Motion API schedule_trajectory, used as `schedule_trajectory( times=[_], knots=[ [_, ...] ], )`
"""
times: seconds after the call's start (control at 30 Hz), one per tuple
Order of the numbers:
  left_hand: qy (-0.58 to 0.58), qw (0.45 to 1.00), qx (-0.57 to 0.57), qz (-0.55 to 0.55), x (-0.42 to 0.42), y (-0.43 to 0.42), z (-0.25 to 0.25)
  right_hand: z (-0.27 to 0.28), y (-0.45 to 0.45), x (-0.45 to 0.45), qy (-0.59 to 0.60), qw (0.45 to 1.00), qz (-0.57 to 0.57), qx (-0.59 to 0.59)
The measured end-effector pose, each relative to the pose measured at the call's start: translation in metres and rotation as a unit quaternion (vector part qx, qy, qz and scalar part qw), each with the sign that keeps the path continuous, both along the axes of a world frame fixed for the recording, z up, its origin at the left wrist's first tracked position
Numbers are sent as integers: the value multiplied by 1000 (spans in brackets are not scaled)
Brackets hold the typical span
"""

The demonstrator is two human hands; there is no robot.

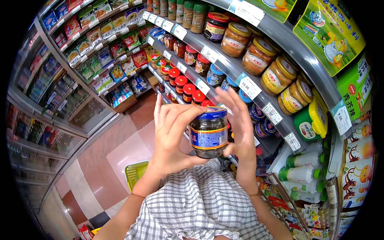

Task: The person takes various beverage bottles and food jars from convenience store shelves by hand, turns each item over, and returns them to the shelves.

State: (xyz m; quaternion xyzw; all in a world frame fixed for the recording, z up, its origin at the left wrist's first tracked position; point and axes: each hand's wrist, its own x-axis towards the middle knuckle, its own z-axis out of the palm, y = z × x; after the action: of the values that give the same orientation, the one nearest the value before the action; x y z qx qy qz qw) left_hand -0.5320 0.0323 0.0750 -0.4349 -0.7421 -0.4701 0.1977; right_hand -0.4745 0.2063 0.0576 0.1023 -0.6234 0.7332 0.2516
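Observation:
Upright in front of me is a glass jar [209, 134] of dark food with a blue lid and a blue, yellow-edged label. My left hand [170, 132] is closed on it, fingers over the lid and thumb under the base. Along the jar's right side my right hand [240, 124] is open, its fingers stretched upward and its thumb close to the glass. Whether that thumb touches the jar, I cannot tell. Behind both hands are red-lidded jars [188, 91] and blue-lidded jars [216, 75] on the shelves.
Gold-lidded jars [256, 56] and a green tub with a yellow lid [310, 122] line the shelf at right. White bottles [300, 174] lie below. A yellow-green basket [136, 172] is on the tiled floor [100, 172]. Glass-fronted cabinets [48, 116] and packet shelves [100, 40] stand at left.

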Motion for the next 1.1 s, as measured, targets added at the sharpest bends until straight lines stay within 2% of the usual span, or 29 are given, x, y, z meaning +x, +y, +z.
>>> schedule_trajectory(
  times=[0.1,0.13,0.33,0.63,0.73,0.87,0.97,1.1],
  knots=[
    [-1,1000,11,3,-3,-2,-1,5,22,7,55,957,4,284],
    [-3,1000,18,-2,-4,-3,-1,9,20,8,67,942,-26,329],
    [-1,999,35,-13,-3,-5,0,19,20,12,61,929,-39,364],
    [-6,998,55,-25,-4,-11,0,13,19,6,51,938,-21,342],
    [-19,998,56,-35,-5,-12,-1,7,17,4,61,952,-8,300],
    [-61,995,34,-70,-7,-14,-1,10,16,5,71,946,-49,313],
    [-69,993,1,-92,-9,-16,-1,17,15,10,82,921,-85,371],
    [-15,995,-65,-73,-12,-17,-4,25,12,17,61,884,-114,450]
  ],
)
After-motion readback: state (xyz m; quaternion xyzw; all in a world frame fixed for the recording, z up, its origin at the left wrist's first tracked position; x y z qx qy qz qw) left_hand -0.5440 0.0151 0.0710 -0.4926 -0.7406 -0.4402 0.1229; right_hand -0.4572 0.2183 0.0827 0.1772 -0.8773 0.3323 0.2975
